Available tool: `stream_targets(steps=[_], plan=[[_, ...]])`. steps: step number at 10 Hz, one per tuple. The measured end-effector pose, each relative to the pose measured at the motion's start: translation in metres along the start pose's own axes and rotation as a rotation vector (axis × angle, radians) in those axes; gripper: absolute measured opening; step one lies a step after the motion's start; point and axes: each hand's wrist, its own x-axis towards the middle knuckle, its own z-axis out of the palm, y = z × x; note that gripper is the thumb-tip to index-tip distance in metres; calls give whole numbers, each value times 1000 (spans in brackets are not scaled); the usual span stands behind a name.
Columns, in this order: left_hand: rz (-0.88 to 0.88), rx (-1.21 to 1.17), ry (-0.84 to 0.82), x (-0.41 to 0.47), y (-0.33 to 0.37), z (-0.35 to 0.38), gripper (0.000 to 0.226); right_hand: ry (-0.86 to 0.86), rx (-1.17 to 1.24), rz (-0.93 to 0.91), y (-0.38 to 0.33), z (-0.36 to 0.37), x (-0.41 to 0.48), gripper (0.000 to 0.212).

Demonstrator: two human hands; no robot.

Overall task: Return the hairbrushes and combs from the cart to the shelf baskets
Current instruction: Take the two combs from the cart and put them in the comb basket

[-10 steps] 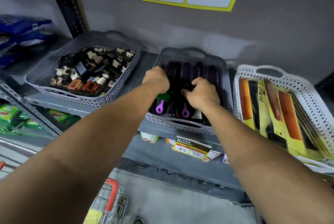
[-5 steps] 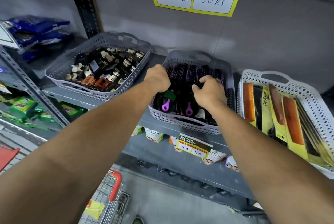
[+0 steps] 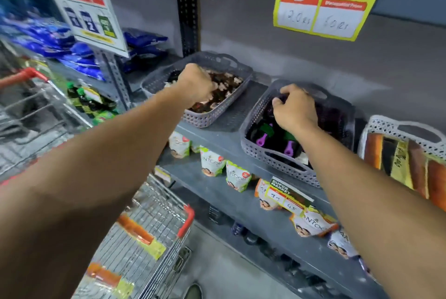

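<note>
A grey basket [image 3: 277, 165] on the shelf holds black hairbrushes [image 3: 261, 140] with purple and green handles. My right hand [image 3: 295, 109] is inside it, fingers curled on the purple-bristled head of one hairbrush. My left hand [image 3: 196, 81] is a closed fist above the grey basket of hair clips [image 3: 212, 117] to the left; nothing shows in it. A white basket [image 3: 386, 124] at the right holds packaged combs [image 3: 398, 161]. More orange and yellow comb packs [image 3: 137, 233] lie in the wire cart [image 3: 169, 216] at lower left.
Snack pouches [image 3: 212, 162] line the shelf below, with a price tag [image 3: 287, 196] on its edge. A "FREE" sign [image 3: 79, 4] hangs at upper left beside blue packets [image 3: 79, 57]. A price poster [image 3: 323, 8] hangs above the baskets. A shoe tip [image 3: 193, 291] shows on the floor.
My left hand has left the hairbrush basket and swung left over the hair clip basket. My right hand stays in the hairbrush basket. The view has turned left and down, showing more of the cart.
</note>
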Motion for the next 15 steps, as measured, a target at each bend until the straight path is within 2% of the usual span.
stream_targets(steps=[1,2,4,6,7,9,10,11,12,13,15], plan=[[-42,20,66,-23,-17,-41,23,-40,16,-73,-25,12,-9,33],[-120,11,135,-28,-53,-71,11,-69,37,-130,-47,25,-20,33],[-294,-91,304,-60,-114,-117,16,-148,21,-277,-78,54,-42,32],[-474,-117,356,-103,-181,-148,22,-277,59,-423,-109,96,-67,28],[-561,-147,386,-120,-215,-154,17,-365,91,-454,-121,123,-80,27],[-743,-143,447,-143,-287,-149,17,-576,95,-471,-140,189,-110,29],[-856,-138,417,-149,-331,-130,22,-660,82,-466,-151,226,-127,29],[-981,-195,412,-151,-370,-110,19,-755,62,-464,-158,264,-143,27],[-1062,-213,403,-154,-404,-94,36,-838,34,-446,-158,297,-155,29],[-1131,-218,414,-155,-431,-82,30,-917,-2,-428,-155,330,-164,30],[-1263,-214,322,-176,-471,-45,49,-1064,-122,-357,-125,392,-187,24]])
